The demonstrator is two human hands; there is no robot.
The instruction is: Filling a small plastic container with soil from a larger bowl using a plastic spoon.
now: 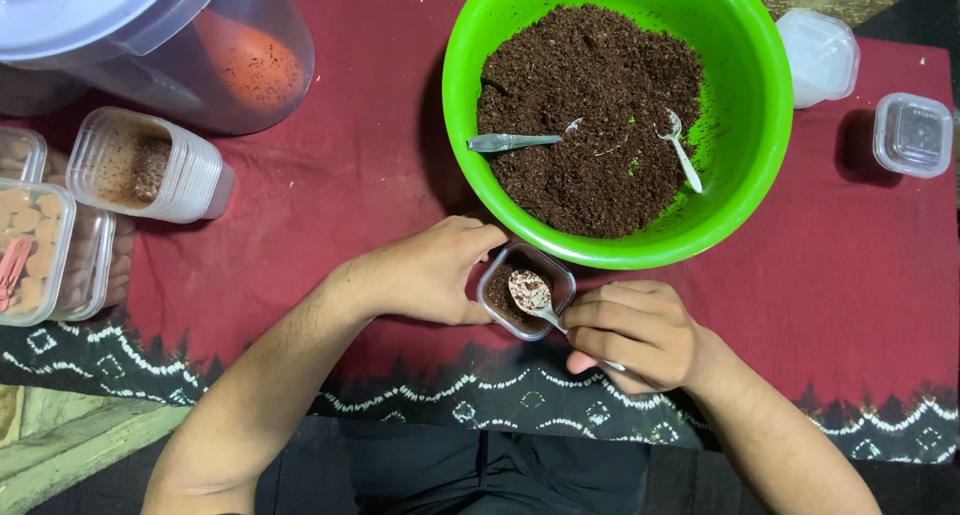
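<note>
Head view: the left hand (425, 273) curls its fingers around a small clear cup (526, 290) of soil, just below the green bowl (760, 105). The right hand (635, 335) pinches a spoon (532, 295) over that cup. Two more spoons (515, 142) lie on the soil (590, 105) in the bowl; the red cloth (360, 155) lies beneath.

We judge it a home craft/potting setup: patterned red cloth (340, 205) on floor, green bowl (750, 125) w/ soil, small plastic tubs (912, 135).
</note>
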